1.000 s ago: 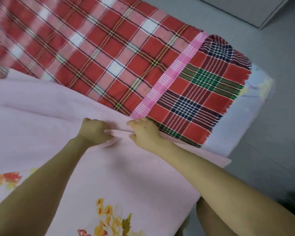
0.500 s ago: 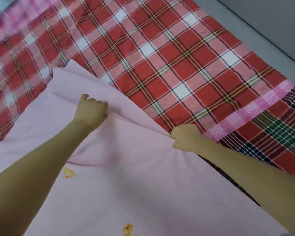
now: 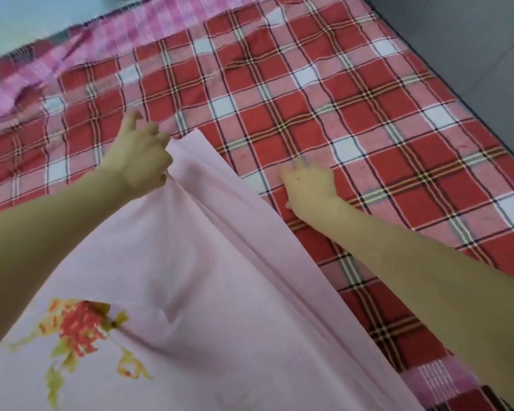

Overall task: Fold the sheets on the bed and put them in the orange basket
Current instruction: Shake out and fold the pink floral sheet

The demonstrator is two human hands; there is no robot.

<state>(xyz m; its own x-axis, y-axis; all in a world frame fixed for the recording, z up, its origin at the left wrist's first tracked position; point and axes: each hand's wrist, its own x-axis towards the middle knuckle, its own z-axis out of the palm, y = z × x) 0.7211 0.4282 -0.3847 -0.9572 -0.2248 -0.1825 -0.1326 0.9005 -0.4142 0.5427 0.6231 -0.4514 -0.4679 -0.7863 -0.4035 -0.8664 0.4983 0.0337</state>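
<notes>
A pale pink sheet [image 3: 208, 262] with a red and yellow flower print lies over a red plaid sheet [image 3: 309, 99] that covers the bed. My left hand [image 3: 140, 158] grips the pink sheet at its far corner, with the cloth bunched under the curled fingers. My right hand [image 3: 309, 185] is off the pink sheet, to the right of its folded edge; it hovers over or touches the plaid, fingers loosely spread and blurred. The orange basket is not in view.
The plaid sheet has a pink checked border [image 3: 101, 40] along its far left edge. Grey floor [image 3: 472, 40] runs past the bed's right side. The bed's pale surface shows at the top left corner.
My left hand has carried the pink sheet's corner farther across the bed. My right hand has let go of the pink edge and moved onto the plaid.
</notes>
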